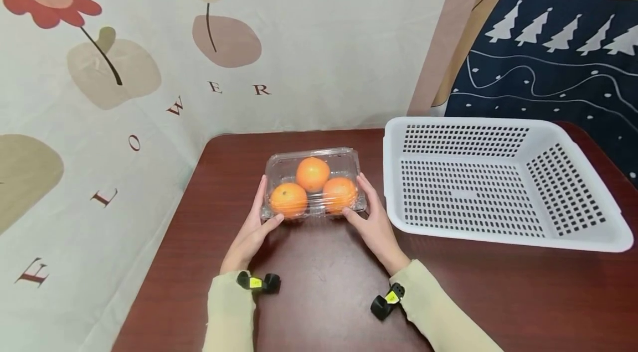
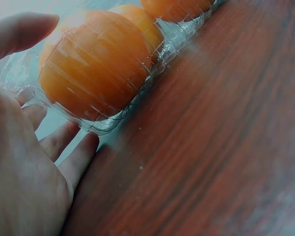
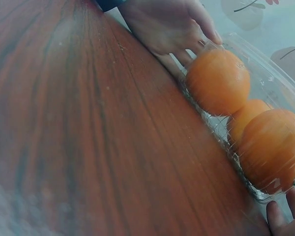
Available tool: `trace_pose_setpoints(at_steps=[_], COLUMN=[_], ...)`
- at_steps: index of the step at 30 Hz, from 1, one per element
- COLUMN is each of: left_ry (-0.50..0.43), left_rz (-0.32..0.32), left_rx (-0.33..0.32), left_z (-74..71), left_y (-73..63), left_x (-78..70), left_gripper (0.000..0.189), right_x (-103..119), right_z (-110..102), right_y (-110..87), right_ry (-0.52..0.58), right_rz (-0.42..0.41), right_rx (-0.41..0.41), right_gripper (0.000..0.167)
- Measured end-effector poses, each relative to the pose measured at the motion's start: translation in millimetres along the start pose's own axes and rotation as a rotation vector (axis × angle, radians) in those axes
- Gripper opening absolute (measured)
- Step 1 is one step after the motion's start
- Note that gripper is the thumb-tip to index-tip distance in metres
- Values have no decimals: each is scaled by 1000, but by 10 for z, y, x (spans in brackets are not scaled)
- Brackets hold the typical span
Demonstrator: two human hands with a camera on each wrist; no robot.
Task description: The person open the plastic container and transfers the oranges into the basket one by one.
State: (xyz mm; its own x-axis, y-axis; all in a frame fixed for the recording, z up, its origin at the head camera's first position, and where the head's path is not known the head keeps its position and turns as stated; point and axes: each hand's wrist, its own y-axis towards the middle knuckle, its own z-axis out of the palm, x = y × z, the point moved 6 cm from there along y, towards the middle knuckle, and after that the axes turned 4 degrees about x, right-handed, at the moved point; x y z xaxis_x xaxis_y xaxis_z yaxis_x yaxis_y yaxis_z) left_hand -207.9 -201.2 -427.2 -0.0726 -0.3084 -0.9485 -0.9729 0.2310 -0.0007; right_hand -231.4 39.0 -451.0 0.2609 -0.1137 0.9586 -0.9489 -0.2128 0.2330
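Observation:
A clear plastic clamshell box point(image 1: 344, 159) holds three oranges: one at the front left point(image 1: 288, 200), one at the back point(image 1: 313, 174) and one at the front right point(image 1: 340, 195). My left hand point(image 1: 249, 237) grips its left end, thumb on the front edge and fingers along the side. At the opposite end my right hand point(image 1: 375, 228) holds it the same way. Up close in the left wrist view, the left fingertips point(image 2: 86, 147) touch the box's lower edge. Whether the box rests fully on the table cannot be told.
To the right of the box stands a large white perforated plastic basket point(image 1: 461, 195) on the dark red-brown table point(image 1: 319, 291). A printed cloth point(image 1: 339, 36) hangs behind and to the left, and a dark blue patterned cloth point(image 1: 543, 75) at the back right.

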Motion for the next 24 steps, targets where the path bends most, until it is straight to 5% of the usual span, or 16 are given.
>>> trace_pose_setpoints(at_steps=[6, 15, 24], left_ry=[5, -8, -21], left_rz=[-2, -2, -12], left_rx=[-1, 8, -3], left_z=[-2, 12, 5], left_y=[6, 3, 1], left_x=[1, 24, 46], left_gripper=[80, 78, 76], right_x=[-88, 235, 275], right_z=[5, 0, 4], right_y=[19, -37, -39], right_ry=[-17, 0, -22], right_rz=[-11, -12, -8], right_rx=[6, 30, 30], right_gripper=[67, 62, 60])
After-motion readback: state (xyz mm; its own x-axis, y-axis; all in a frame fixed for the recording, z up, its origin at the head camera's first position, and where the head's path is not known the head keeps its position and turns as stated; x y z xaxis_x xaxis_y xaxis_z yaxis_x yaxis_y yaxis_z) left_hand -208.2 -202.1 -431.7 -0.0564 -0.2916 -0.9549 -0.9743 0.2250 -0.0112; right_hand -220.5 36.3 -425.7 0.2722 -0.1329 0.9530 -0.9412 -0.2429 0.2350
